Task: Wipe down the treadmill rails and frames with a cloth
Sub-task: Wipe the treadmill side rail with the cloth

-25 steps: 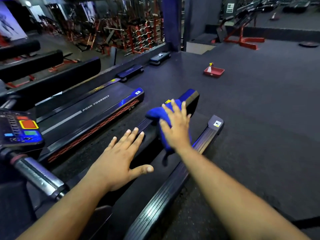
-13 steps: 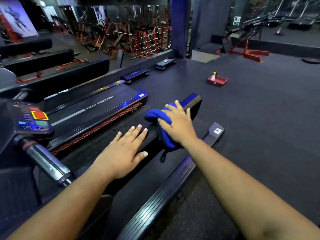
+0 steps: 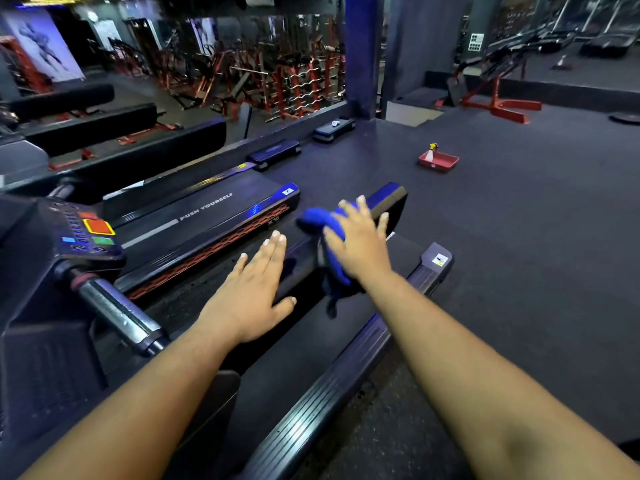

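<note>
A black treadmill lies below me, its left side rail [image 3: 388,199] ending in a blue-lit cap and its ribbed right rail [image 3: 332,386] running toward the lower middle. My right hand [image 3: 360,244] presses a blue cloth [image 3: 320,220] flat onto the left rail near its far end, fingers spread over the cloth. My left hand [image 3: 252,292] rests palm down on the same rail, nearer to me, fingers apart and holding nothing. Part of the cloth hangs down over the belt [image 3: 304,344].
A neighbouring treadmill [image 3: 207,216] marked "PUSH YOURSELF" lies to the left. A console [image 3: 79,237] and a metal handlebar [image 3: 117,313] stand at the near left. A red tray [image 3: 439,161] with a spray bottle sits on the dark floor ahead. Step platforms line the far edge.
My right hand has slid the cloth a little farther along the left rail toward its end cap. My left hand stays flat on the rail.
</note>
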Motion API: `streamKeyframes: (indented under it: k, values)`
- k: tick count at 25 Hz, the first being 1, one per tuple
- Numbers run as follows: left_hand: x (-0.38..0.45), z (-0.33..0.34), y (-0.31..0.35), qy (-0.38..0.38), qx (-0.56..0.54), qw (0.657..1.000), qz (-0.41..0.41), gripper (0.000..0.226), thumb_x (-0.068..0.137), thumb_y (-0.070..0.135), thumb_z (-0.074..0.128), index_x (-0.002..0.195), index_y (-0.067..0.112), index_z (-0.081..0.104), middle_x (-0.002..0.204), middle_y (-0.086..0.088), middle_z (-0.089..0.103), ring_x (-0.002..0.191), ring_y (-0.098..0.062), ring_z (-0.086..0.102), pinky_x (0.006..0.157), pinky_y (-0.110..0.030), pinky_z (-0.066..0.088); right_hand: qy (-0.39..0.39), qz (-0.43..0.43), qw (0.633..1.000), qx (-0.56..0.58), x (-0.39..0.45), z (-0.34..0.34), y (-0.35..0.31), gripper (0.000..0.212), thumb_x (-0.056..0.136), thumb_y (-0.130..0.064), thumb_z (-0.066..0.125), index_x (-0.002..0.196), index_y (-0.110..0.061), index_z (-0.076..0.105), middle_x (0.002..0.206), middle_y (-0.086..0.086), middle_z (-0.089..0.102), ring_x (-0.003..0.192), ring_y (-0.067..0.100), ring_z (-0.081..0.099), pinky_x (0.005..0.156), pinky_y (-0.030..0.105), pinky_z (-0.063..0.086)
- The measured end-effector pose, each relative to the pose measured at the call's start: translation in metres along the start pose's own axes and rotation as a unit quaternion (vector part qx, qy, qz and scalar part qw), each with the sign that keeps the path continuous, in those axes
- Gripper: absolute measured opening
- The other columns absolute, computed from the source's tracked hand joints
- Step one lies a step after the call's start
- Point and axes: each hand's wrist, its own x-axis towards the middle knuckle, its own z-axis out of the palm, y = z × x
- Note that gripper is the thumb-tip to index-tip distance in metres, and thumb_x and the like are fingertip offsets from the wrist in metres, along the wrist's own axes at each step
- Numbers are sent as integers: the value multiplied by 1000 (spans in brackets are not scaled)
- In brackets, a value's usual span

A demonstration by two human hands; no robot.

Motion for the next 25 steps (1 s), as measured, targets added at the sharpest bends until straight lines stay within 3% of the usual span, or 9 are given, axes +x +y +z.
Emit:
streamKeyframes:
  k: [2,3,6,8,13,16,19,23,25]
  values:
    - [1,-1,-1,-13,-11,1000,-1,96,93,51,44,153,20,-24,161,5,-26,147,-3,-20,125,-41,0,11,110,994,15,10,0,-12,44,95,-47,47,133,-28,57,157,-6,35,153,22,3,115,71,4]
    - [1,-2,-1,-12,-23,1000,-1,95,90,55,38,152,21,-25,161,6,-25,146,-3,-20,125,-41,0,18,109,993,30,-3,7,-29,45,93,-46,48,133,-28,57,156,-7,36,153,22,2,115,70,2]
    - [-13,-5,-8,-7,-23,1000,-10,93,81,67,18,149,26,-29,161,8,-27,148,-4,-21,124,-42,-3,-2,-38,997,69,-59,25,-59,56,90,-55,40,137,-28,54,152,-7,42,152,21,7,116,65,1]
    - [-35,-5,-15,-12,26,999,-13,93,82,74,13,149,25,-31,161,6,-28,149,-8,-19,123,-46,-3,-3,-104,995,7,-48,14,-32,65,88,-60,31,137,-25,55,149,-4,47,151,23,16,115,68,5]
    - [-107,-13,-43,-35,104,993,-41,101,79,85,4,149,23,-32,160,5,-31,149,-10,-22,123,-51,-4,-4,89,996,-13,-13,9,-48,48,94,-45,45,134,-22,58,151,-3,44,152,22,11,117,67,4]
    - [-128,-17,-52,-31,93,994,-52,110,72,91,5,151,22,-29,160,5,-30,148,-10,-22,123,-50,-5,-28,-30,998,57,-91,30,-110,58,90,-53,39,141,-26,50,155,-5,39,152,22,7,118,62,-2]
    - [-153,-21,-67,-46,101,993,-45,115,68,94,4,150,21,-30,159,5,-31,148,-10,-24,123,-50,-4,-43,-120,992,-23,-96,24,-106,70,88,-63,24,145,-29,46,155,-5,39,152,20,12,117,66,1]
    - [-172,-24,-74,-38,39,998,-19,114,68,95,4,150,23,-30,160,8,-30,149,-8,-21,123,-45,-6,34,133,990,15,-80,31,-120,55,96,-53,43,144,-27,47,161,-2,27,153,26,3,114,70,8]
    - [-171,-24,-74,-20,-8,1000,-7,116,67,96,1,150,23,-30,159,9,-31,148,-6,-22,123,-41,-7,73,95,988,102,-130,57,-173,60,92,-55,44,144,-26,48,161,-1,28,153,27,-1,118,65,6]
